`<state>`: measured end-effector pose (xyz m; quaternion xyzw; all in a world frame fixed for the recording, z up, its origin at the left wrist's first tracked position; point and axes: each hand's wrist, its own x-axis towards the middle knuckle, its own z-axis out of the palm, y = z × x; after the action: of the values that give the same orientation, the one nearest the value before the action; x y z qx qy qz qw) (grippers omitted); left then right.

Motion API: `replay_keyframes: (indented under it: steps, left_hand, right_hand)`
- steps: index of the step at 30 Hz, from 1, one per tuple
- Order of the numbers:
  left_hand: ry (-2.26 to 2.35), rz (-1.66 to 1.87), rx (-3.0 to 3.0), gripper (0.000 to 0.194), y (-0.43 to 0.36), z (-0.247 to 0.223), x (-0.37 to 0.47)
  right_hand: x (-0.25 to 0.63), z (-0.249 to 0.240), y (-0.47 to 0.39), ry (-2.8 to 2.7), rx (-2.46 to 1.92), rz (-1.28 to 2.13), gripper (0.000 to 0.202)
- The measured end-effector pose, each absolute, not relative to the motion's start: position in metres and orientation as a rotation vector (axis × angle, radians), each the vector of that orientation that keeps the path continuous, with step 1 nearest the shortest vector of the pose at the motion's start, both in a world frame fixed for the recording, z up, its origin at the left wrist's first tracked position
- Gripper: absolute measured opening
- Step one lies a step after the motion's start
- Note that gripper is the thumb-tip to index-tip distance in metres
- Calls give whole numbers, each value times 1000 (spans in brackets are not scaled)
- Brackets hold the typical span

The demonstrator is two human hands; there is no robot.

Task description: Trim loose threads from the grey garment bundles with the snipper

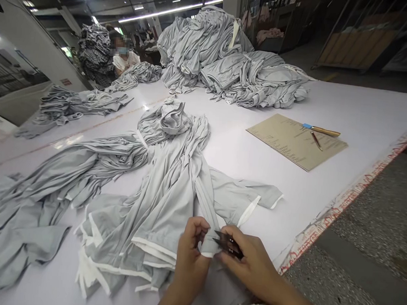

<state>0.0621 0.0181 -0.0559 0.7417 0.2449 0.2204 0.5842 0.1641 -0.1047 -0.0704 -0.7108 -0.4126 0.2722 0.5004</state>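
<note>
White table (232, 140) under strip lights (171, 10); a grey heap (203, 46) at its far edge blocks my view beyond.
Near the front edge, I see the left hand (193, 246) pinching cloth (209, 246), the right hand (250, 256) gripping snips (231, 245) at it; a card (276, 136) lies toward the right edge, a pen (316, 141) on it.

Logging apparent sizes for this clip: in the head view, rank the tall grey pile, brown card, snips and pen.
Largest to smallest, as they look:
1. Tall grey pile
2. Brown card
3. Snips, partly hidden by the right hand
4. Pen, farther from the camera, so its true size against the snips is unsure
</note>
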Motion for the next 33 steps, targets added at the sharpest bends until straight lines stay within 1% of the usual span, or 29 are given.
replay_keyframes:
  steps: [2, 4, 7, 9, 12, 15, 19, 23, 26, 33]
  left_hand:
    - [557, 488, 1761, 11, 25, -52, 64]
    - [536, 376, 1757, 3, 34, -46, 65]
    - [552, 181, 1660, 32, 41, -40, 67]
    - [585, 120, 1538, 41, 41, -40, 68]
    - [627, 98, 1396, 41, 37, -44, 67]
    - [642, 123, 1440, 43, 33, -46, 67]
    - [626, 154, 1546, 44, 31, -41, 67]
    - [624, 149, 1603, 44, 31, -36, 67]
    - [641, 134, 1596, 45, 32, -40, 66]
    - [690, 90, 1530, 51, 37, -52, 65]
  right_hand:
    - [172, -76, -102, -944, -1737, 623, 8]
    - [182, -79, -101, -868, -1778, 583, 14]
    - [192, -78, -104, -793, -1844, 543, 18]
    - [192, -74, -109, -801, -1862, 550, 18]
    - [184, -67, -116, -900, -1835, 636, 19]
    - [175, -60, -117, -1041, -1850, 712, 23]
    - [170, -58, -112, -1166, -1966, 626, 23]
    - [171, -60, -111, -1217, -1992, 579, 25]
    - [172, -61, -115, -1221, -2006, 575, 28]
    - [168, -57, -120, -1349, -2063, 495, 23]
